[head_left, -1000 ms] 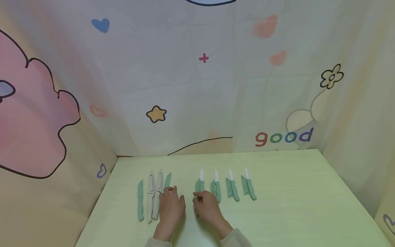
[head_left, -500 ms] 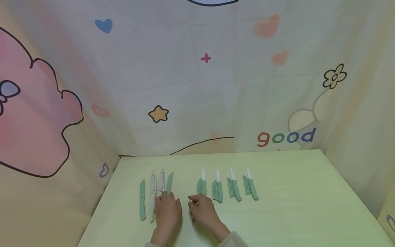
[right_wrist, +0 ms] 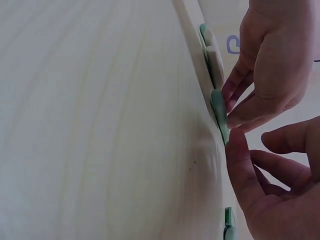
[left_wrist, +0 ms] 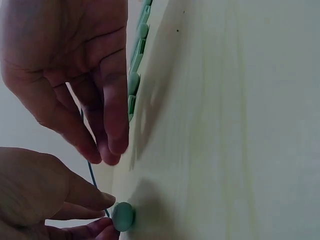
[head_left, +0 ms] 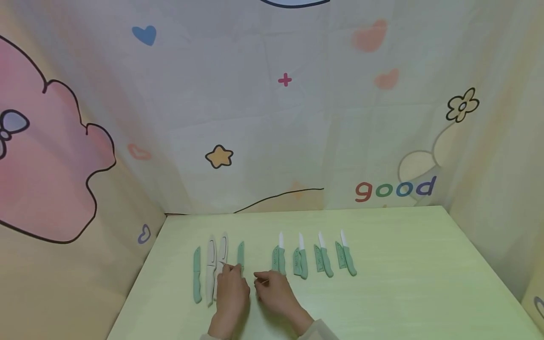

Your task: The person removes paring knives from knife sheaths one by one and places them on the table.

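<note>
In the head view my left hand [head_left: 231,289] pinches the lower part of a sheathed green knife [head_left: 241,253], which lies on the table with its tip pointing away. The round end of its handle [left_wrist: 122,216] shows beside the fingers in the left wrist view. My right hand [head_left: 275,293] hovers just to the right, fingers loosely bent around nothing, close to the leftmost unsheathed knife [head_left: 281,255]. Left of my left hand lie two cream sheathed knives [head_left: 210,269] and another green sheathed knife [head_left: 197,275]. One cream knife is partly hidden by the hand.
Toward the right, several small knives with white blades and green handles [head_left: 347,259] lie beside their green sheaths [head_left: 318,258]. The pale table [head_left: 408,274] meets a printed curtain [head_left: 255,118] at its back edge.
The green knife under my left hand has shifted right, away from the cream knives, and straightened. My right hand has drawn slightly left and nearer.
</note>
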### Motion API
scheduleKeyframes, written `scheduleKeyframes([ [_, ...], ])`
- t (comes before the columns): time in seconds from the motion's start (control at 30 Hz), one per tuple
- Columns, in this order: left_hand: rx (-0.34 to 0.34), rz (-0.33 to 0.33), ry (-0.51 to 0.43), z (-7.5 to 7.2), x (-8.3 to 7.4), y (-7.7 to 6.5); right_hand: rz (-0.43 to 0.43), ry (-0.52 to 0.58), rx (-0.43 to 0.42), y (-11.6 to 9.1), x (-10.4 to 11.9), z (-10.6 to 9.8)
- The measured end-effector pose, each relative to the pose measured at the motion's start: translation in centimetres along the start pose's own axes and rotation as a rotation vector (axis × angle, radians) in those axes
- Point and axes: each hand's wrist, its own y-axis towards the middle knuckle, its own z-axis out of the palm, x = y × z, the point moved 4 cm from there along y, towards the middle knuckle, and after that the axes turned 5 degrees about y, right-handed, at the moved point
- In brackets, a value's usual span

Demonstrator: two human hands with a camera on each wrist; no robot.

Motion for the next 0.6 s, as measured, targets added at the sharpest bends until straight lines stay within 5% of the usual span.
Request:
scheduleKeyframes([
  [0.6, 0.128, -0.134, -0.163, 0.8, 0.6, 1.3, 0.012, 0.122, 0.091, 0.3, -0.6, 1.0],
])
